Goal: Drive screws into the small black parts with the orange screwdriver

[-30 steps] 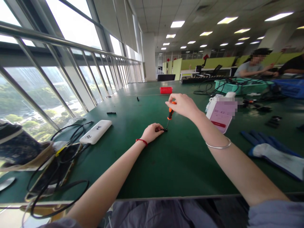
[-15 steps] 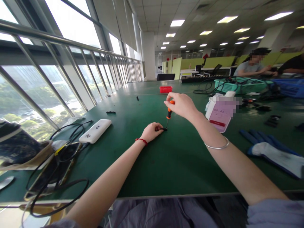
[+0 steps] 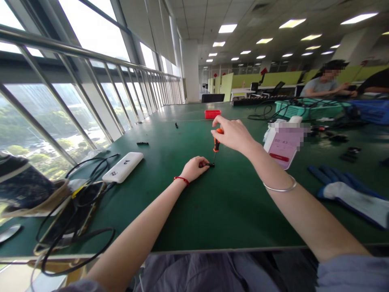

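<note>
A screwdriver (image 3: 216,145) with an orange and black handle stands nearly upright over the green table. My right hand (image 3: 232,132) is closed around the top of its handle, with the index finger arched above it. The thin shaft runs down to a small black part (image 3: 212,165) lying on the tabletop; the exact contact at the tip is too small to tell. Pinched between the fingers of my left hand (image 3: 194,169) is the near end of that black part, partly hidden by them.
A red box (image 3: 212,114) sits farther back. Two small black pieces, a white power bank (image 3: 123,167) and cables lie to the left. On the right are a phone (image 3: 284,144), blue-white gloves (image 3: 352,194) and a green basket (image 3: 313,109). Another person (image 3: 325,83) sits beyond.
My right hand's index finger has lifted slightly away from the screwdriver handle. The left hand and the black part stay almost in place; the view shifts very slightly.
</note>
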The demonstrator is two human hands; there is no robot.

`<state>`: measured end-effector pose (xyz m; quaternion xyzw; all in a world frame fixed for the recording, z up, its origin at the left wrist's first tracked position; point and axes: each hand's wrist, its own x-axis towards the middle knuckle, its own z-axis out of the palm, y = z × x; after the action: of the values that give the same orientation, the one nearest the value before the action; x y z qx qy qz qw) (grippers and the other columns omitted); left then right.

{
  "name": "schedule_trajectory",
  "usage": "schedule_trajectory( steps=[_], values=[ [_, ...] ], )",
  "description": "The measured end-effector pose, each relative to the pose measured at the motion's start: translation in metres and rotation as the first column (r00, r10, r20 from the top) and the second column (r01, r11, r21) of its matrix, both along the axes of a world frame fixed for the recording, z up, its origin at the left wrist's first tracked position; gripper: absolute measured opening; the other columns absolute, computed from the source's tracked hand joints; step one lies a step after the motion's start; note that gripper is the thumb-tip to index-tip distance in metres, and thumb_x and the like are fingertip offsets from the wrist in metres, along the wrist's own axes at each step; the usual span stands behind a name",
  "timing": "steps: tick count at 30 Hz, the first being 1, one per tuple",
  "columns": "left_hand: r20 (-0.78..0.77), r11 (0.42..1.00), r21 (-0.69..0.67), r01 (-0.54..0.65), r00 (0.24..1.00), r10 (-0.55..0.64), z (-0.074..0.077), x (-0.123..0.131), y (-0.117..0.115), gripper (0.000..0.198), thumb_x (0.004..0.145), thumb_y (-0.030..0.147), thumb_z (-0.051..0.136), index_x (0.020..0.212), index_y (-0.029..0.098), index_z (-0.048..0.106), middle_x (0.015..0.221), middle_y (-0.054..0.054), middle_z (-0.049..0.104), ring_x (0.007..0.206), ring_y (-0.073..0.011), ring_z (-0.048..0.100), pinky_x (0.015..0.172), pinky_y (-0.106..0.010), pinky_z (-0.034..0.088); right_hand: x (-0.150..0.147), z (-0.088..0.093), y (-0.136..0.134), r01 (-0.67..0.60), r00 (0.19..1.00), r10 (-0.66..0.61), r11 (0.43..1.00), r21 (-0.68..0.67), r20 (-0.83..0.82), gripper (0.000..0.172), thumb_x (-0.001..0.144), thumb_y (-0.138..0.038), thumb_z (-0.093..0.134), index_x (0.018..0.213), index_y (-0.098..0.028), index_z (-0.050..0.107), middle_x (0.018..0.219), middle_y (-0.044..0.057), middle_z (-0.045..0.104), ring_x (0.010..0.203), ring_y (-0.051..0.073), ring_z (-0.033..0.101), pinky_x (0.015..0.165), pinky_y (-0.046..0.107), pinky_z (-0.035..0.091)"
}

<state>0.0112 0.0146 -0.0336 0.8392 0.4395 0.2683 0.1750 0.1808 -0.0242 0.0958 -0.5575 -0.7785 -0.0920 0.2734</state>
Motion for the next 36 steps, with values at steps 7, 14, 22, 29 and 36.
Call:
schedule_trajectory(
  steps=[7,14,22,29,36],
  values=[
    [0.005,1.0,-0.01,0.005,1.0,-0.005,-0.0014,-0.0008,0.001,0.019,0.075,0.025,0.058,0.089,0.017,0.067,0.079,-0.002,0.061,0.071,-0.0137,0.055,0.067,-0.025,0.046,0.0014,0.0017,-0.0017,0.016,1.0,-0.016,1.0,-0.011,0.01,0.019,0.082,-0.036,0.048,0.087,-0.021,0.058,0.072,0.003,0.065,0.072,0.021,0.058,0.077,0.036,0.038],
    [-0.004,1.0,0.004,0.008,1.0,-0.008,-0.0025,-0.0014,0.0014,0.019,0.076,0.026,0.057,0.09,0.017,0.067,0.08,-0.002,0.061,0.072,-0.0137,0.055,0.067,-0.024,0.045,0.0018,0.0021,-0.0032,0.004,1.0,-0.004,1.0,0.015,-0.004,0.025,0.077,-0.029,0.051,0.101,-0.021,0.054,0.076,0.002,0.065,0.072,0.02,0.059,0.071,0.033,0.038],
    [-0.012,1.0,0.014,0.004,1.0,-0.004,-0.0036,-0.0018,0.0018,0.018,0.076,0.026,0.057,0.089,0.017,0.067,0.079,-0.002,0.061,0.072,-0.0135,0.055,0.066,-0.025,0.045,0.0034,0.0018,-0.0016,0.049,0.999,-0.05,0.998,-0.044,-0.016,0.021,0.081,-0.038,0.047,0.079,-0.021,0.059,0.071,0.005,0.064,0.07,0.021,0.058,0.064,0.03,0.036],
    [-0.031,1.0,0.016,-0.003,1.0,0.004,-0.0018,-0.0016,0.0002,0.018,0.076,0.026,0.057,0.089,0.017,0.067,0.079,-0.002,0.061,0.072,-0.0139,0.055,0.066,-0.025,0.045,0.0071,0.0052,-0.0039,-0.01,1.0,0.01,0.996,-0.093,-0.004,0.026,0.075,-0.029,0.051,0.099,-0.022,0.057,0.082,0.003,0.066,0.066,0.017,0.055,0.06,0.028,0.034],
    [-0.019,1.0,0.016,0.007,1.0,-0.007,-0.0028,-0.0022,0.0011,0.018,0.077,0.025,0.057,0.089,0.017,0.067,0.079,-0.002,0.06,0.072,-0.0135,0.055,0.067,-0.024,0.045,0.0079,0.0034,-0.0013,0.067,0.998,-0.068,0.993,-0.097,-0.01,0.028,0.082,-0.046,0.046,0.083,-0.022,0.061,0.077,0.006,0.066,0.071,0.021,0.058,0.058,0.028,0.034]
  ],
)
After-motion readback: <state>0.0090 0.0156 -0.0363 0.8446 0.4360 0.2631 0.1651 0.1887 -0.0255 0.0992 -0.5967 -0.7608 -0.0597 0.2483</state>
